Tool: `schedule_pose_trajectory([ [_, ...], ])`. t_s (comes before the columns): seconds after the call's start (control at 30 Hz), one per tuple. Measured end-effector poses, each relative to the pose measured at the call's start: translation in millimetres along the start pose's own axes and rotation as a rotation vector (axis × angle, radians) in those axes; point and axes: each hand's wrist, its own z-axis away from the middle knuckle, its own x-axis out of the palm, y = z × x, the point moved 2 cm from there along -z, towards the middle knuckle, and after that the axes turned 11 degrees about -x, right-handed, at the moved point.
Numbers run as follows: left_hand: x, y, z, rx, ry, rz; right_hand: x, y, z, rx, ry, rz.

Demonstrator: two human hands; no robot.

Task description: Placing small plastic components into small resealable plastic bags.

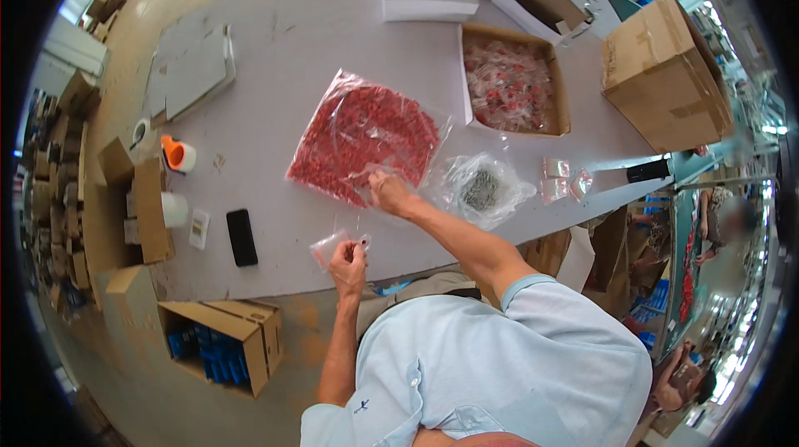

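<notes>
From the head camera I look down on a wide grey table [333,39] with my two bare arms reaching up from the lower edge.

My left hand [348,262] sits near the table's front edge, fingers pinched around the mouth of a small clear pouch [326,245]. The pouch lies flat just to the left of the hand, and a tiny red piece shows at the fingertips.

My right hand [389,193] is stretched further forward, fingers curled down into the near edge of a large clear plastic bag of small red parts [362,135]. The bag lies flat in the middle of the table, tilted like a diamond. I cannot tell whether the fingers have closed on a part or only on the plastic.

Just to the right of that hand lies a crumpled clear bag of small grey metal pieces [481,189]. Further right are a few small filled pouches [562,179] near the table's edge.

Behind these stands an open shallow cardboard box [559,85] full of packed pouches with red contents. A large closed cardboard carton [662,72] stands at the far right.

On the left of the table I see a black phone [241,236] lying flat, an orange tape dispenser [177,153] and a stack of flat grey sheets [196,72].

Below the table, on the floor, is an open carton holding blue items [218,349].
</notes>
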Motion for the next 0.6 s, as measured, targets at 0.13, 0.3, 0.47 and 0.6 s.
schedule_pose_trajectory([
  [0.13, 7, 4, -7, 0.050, 0.049, -0.059, -45, -27, 13, -0.133, 0.076, -0.178],
  [0.3, 28, 14, -20, 0.213, 0.091, -0.225, -115, -70, 61, 0.322, -0.112, -0.854],
  [0.47, 62, 64, 5, 0.464, -0.067, -0.351, -115, -67, 94, 0.462, 0.002, -1.073],
  [0.6, 71, 63, 9, 0.504, -0.135, -0.336, -113, -55, 106, 0.490, 0.016, -1.111],
])
